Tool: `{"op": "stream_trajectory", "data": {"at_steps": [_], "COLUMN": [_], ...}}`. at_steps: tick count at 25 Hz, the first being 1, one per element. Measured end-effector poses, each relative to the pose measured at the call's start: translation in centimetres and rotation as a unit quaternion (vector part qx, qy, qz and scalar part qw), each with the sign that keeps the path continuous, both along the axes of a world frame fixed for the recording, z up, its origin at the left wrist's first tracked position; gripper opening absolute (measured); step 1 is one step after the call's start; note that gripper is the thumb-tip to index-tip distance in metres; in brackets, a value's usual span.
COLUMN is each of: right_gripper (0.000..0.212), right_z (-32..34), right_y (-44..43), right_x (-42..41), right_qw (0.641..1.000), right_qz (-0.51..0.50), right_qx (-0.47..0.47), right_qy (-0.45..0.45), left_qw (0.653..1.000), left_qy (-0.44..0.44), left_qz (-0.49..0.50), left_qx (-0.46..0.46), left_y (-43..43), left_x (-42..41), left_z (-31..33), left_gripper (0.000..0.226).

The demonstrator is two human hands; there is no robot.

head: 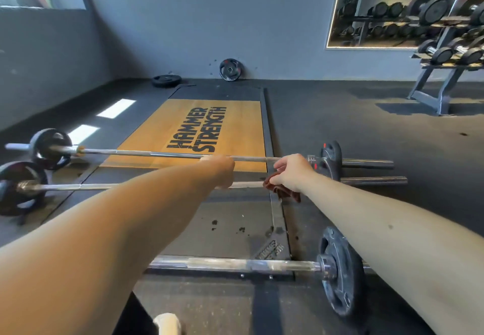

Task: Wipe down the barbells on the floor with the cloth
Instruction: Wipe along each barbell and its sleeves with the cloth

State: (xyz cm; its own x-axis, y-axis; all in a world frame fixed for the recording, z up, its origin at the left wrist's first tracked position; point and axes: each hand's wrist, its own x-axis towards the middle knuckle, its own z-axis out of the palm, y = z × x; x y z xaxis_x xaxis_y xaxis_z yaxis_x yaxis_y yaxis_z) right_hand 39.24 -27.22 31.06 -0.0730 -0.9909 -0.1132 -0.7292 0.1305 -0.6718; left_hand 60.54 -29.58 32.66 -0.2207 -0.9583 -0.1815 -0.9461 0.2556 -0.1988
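Observation:
Three barbells lie across the lifting platform. The far barbell [162, 154] and the middle barbell [78, 186] carry black plates at both ends. The near barbell [230, 265] shows one plate at its right. My left hand [222, 171] grips the middle bar with fingers curled round it. Just to its right, my right hand [292, 173] holds a dark red cloth [284, 191] wrapped on the same bar.
A wooden platform inset [199, 127] with black lettering lies beyond the bars. Two loose plates [230, 70] sit by the back wall. A dumbbell rack [445, 72] stands at the far right under a mirror. My shoe tip [167, 324] shows at the bottom.

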Motion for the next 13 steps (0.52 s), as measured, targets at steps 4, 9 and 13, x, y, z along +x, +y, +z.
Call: {"op": "stream_trajectory", "data": {"at_steps": [4, 9, 13], "right_gripper": [0.047, 0.035, 0.038], "right_z": [-3.9, -5.2, -7.0], "right_y": [-1.6, -4.0, -6.5], "right_x": [7.2, 15.9, 20.0], "right_qw": [0.999, 0.992, 0.988], "right_qz": [0.034, 0.078, 0.1], "right_qx": [0.014, 0.048, 0.059], "right_qy": [0.03, 0.084, 0.097], "left_qw": [0.999, 0.995, 0.99], "left_qy": [0.02, 0.044, 0.029], "left_qz": [0.027, 0.059, 0.071], "left_qx": [0.039, 0.063, 0.118], "left_y": [0.6, -0.2, -1.8], "left_x": [6.2, 14.8, 19.0], "left_z": [-4.0, -7.3, -10.0], "left_gripper": [0.023, 0.032, 0.031]}}
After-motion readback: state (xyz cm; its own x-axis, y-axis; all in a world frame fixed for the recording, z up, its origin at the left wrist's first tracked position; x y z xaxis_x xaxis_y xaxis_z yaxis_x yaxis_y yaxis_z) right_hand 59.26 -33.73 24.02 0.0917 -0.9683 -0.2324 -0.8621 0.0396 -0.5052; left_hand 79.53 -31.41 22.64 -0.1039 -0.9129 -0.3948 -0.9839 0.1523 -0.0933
